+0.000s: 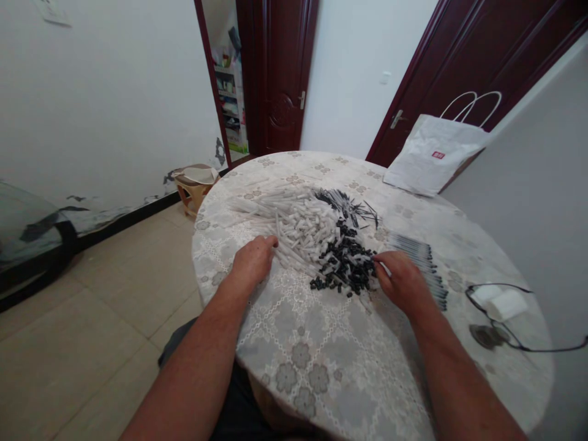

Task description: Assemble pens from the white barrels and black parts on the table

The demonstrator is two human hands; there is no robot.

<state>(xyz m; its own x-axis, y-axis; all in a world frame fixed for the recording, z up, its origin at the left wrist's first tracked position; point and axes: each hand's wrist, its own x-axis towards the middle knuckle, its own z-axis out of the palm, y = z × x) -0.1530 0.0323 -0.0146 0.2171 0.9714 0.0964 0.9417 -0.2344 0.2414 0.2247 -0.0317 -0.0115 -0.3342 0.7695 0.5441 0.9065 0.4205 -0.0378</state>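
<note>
My left hand (254, 262) rests at the left edge of a heap of pale pen barrels (294, 254), its fingers curled in at their ends. Whatever it grips is too small to make out. My right hand (402, 277) is pinched at the right side of a pile of short black pen pieces (346, 263); any piece between its fingertips cannot be told from the pile. Short whitish pen parts (312, 226) lie heaped between both hands. Behind them are thin dark-ended refills (351, 207). Just right of my right hand, pens (420, 257) lie in a row.
A round table with a patterned lace cloth (316, 367) carries everything. Eyeglasses (498, 321), a white wad (505, 305) and a dark round object (487, 335) lie at the right. A white paper bag (436, 153) stands at the back right. A stool (188, 193) is beyond the left edge.
</note>
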